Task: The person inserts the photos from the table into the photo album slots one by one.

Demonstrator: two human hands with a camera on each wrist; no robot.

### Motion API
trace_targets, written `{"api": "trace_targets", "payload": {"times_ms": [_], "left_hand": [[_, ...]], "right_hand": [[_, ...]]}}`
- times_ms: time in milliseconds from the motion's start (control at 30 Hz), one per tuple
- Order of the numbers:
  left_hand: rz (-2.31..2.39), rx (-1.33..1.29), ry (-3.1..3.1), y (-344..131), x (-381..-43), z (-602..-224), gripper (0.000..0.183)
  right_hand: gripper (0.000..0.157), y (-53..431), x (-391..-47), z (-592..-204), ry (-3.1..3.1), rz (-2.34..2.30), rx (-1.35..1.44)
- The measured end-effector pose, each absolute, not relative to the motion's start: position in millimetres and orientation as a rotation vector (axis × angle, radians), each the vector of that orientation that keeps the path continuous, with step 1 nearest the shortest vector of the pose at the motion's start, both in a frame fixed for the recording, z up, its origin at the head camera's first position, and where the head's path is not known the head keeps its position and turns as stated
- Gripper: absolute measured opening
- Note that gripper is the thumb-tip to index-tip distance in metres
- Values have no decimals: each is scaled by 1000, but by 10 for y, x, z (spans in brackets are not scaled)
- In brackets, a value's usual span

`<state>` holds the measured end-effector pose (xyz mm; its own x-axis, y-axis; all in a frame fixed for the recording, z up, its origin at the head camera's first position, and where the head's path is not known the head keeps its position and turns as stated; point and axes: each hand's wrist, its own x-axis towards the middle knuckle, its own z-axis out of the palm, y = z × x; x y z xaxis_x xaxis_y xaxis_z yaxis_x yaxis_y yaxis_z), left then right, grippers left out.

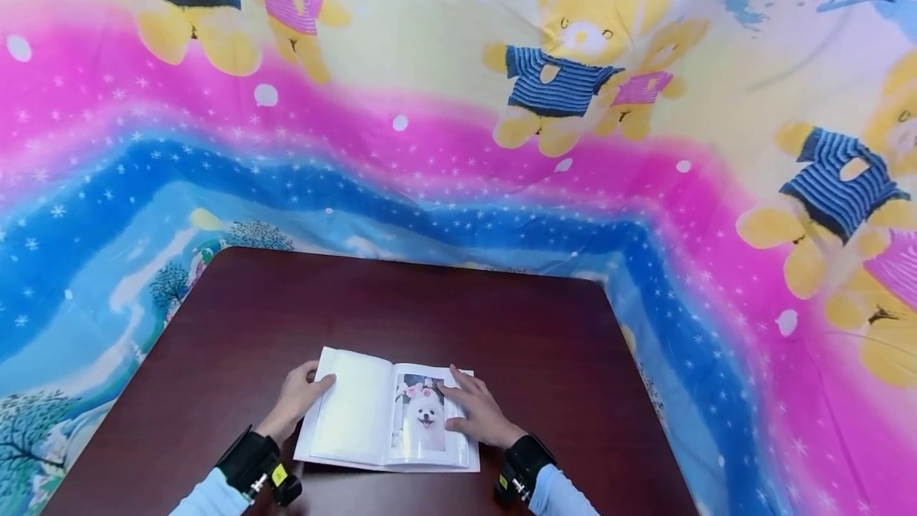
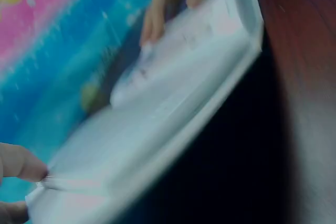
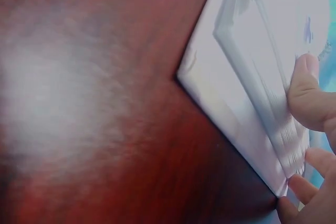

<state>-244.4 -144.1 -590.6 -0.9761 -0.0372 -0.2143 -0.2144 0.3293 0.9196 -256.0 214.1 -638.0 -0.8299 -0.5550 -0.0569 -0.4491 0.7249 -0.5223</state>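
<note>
A photo album [image 1: 353, 412] lies spread at the table's near side, its left side tilted up off the wood. On its right page a photo [image 1: 423, 414] shows a fluffy white dog with pink flowers on its head; the left page is blank white. My left hand [image 1: 299, 390] pinches the album's left edge, thumb on top and fingers beneath, as the left wrist view also shows. Across the right page rests my right hand [image 1: 481, 410], fingers spread toward the top edge. In the right wrist view its thumb [image 3: 310, 95] touches the page and its fingertips meet the page edges.
The dark reddish-brown table [image 1: 415, 301] extends beyond the album on all sides. Behind it hangs a bright cloth [image 1: 401, 173] printed with teddy bears and snowflakes, which also runs down both sides. Black wrist cameras [image 1: 261, 464] are strapped to both forearms.
</note>
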Motion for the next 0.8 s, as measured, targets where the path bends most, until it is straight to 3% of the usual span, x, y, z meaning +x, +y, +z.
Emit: {"api": "trace_targets", "payload": {"times_ms": [133, 300, 533, 800], "left_hand": [[1830, -64, 2451, -1211, -2442, -5685, 39], [2010, 139, 2337, -808, -2373, -5560, 49], [1701, 480, 2568, -340, -2221, -5716, 55], [1400, 784, 2715, -102, -2159, -5932, 44]], "right_hand": [[64, 2125, -2594, -6373, 2725, -745, -823], [61, 2097, -2627, -6361, 2730, -765, -912], [53, 2084, -2621, -6377, 2786, -743, -1032], [56, 2150, -2671, -6331, 2693, -971, -781]]}}
